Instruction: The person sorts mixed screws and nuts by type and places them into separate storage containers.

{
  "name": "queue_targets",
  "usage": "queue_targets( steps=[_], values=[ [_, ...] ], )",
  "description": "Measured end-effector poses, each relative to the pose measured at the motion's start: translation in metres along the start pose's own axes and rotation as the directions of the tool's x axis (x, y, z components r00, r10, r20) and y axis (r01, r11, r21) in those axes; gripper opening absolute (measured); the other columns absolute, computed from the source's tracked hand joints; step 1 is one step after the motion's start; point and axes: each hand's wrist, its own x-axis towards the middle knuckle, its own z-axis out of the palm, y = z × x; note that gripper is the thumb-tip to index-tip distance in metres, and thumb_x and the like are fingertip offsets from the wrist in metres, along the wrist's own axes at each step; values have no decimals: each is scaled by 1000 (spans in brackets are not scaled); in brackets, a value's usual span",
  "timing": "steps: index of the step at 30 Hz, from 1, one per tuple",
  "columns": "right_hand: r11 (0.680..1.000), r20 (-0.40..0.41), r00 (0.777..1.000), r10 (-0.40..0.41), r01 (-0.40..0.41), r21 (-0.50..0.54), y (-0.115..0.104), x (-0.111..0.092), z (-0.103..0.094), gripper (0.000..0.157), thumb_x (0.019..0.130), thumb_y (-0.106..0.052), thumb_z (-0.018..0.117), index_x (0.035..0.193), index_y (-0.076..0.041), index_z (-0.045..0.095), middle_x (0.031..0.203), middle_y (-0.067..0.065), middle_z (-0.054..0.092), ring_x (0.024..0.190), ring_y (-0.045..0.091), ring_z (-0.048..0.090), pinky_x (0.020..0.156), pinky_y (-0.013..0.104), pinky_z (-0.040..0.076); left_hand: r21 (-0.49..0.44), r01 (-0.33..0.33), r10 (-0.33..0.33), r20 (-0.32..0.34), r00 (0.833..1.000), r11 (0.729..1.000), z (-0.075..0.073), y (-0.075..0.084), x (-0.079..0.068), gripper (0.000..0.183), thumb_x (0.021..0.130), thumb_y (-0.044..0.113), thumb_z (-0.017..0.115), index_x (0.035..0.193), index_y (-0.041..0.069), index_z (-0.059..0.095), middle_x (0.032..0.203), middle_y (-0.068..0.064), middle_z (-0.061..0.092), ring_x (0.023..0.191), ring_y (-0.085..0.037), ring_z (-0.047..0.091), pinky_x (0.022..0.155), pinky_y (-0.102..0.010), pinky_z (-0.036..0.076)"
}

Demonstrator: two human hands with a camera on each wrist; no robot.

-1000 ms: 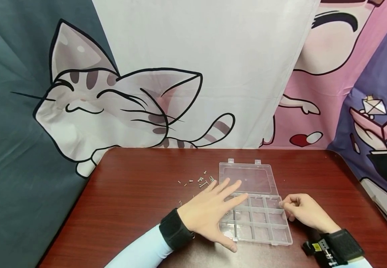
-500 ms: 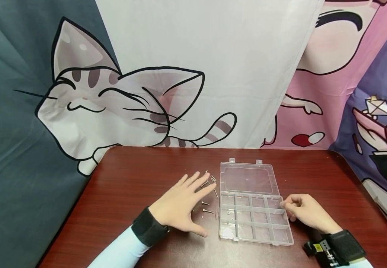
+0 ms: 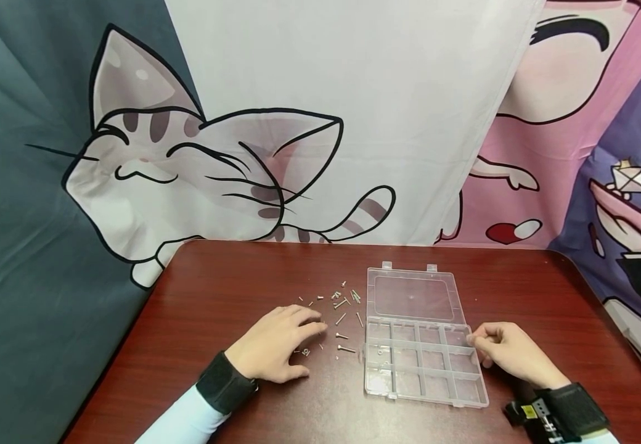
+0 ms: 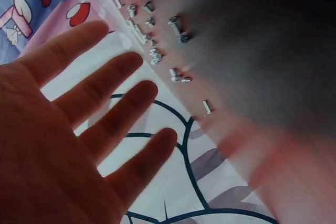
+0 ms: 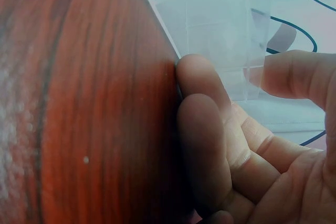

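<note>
A clear plastic compartment box (image 3: pixel 426 401) lies on the table, its lid (image 3: pixel 413 297) folded back away from me. My right hand (image 3: pixel 514 351) holds the box's right edge; in the right wrist view, curled fingers (image 5: pixel 202 129) meet the side wall and the thumb is over the compartments. To the left of the box, my left hand (image 3: pixel 273 345) hovers low over loose hardware, fingers spread and slightly bent, holding nothing. Several small metal screws (image 3: pixel 346 349) are scattered between that hand and the box. Loose screws (image 4: pixel 178 29) also show past the fingertips in the left wrist view.
The dark red wooden table (image 3: pixel 232 271) extends around the box and screws. Tiny metal pieces (image 3: pixel 379 351) seem to lie in a left compartment. Behind the table hangs a printed cloth (image 3: pixel 409 111). Both wrists wear black straps (image 3: pixel 226 383).
My left hand has moved left, from above the box to above the loose hardware, and its fingers have drawn in a little. The right hand stays at the box's edge.
</note>
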Motion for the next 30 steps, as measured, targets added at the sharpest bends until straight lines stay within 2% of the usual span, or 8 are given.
queue_targets(
  steps=[3,6,11,22,30],
  values=[
    [1000,-4,1000,-1,1,3,-1,0,0,23,94,-29,61,89,-8,70,64,2,60,60,14,59,63,27,46,48,-48,51,-53,997,998,4,-1,-1,55,69,44,77,119,23,68,116,6,60,106,-15,54,88,-35,46],
    [1000,-5,1000,-2,2,2,-1,0,0,24,94,-29,61,89,-8,70,64,2,60,60,14,59,63,27,45,89,-79,87,-89,992,993,6,-1,0,38,70,33,77,106,24,70,100,9,57,91,-14,53,78,-33,46],
    [1000,0,1000,9,-9,-3,-2,-1,-1,26,94,-32,62,89,-8,69,64,2,60,60,15,60,63,27,46,116,-81,94,-107,990,990,11,0,0,21,72,24,73,92,26,68,84,11,50,80,-13,50,71,-31,44],
    [1000,6,1000,27,-27,0,-3,0,-1,27,94,-33,62,88,-7,68,64,3,60,61,15,59,63,28,45,85,-73,80,-87,993,994,18,3,1,13,76,15,68,82,25,63,78,11,45,72,-10,51,67,-29,46],
    [1000,3,1000,30,-30,-4,-3,0,0,26,94,-32,62,86,-8,67,63,3,59,61,15,59,62,28,44,83,-73,82,-105,991,994,20,6,5,16,73,11,66,78,23,57,74,10,42,66,-11,50,63,-30,46]
  ],
)
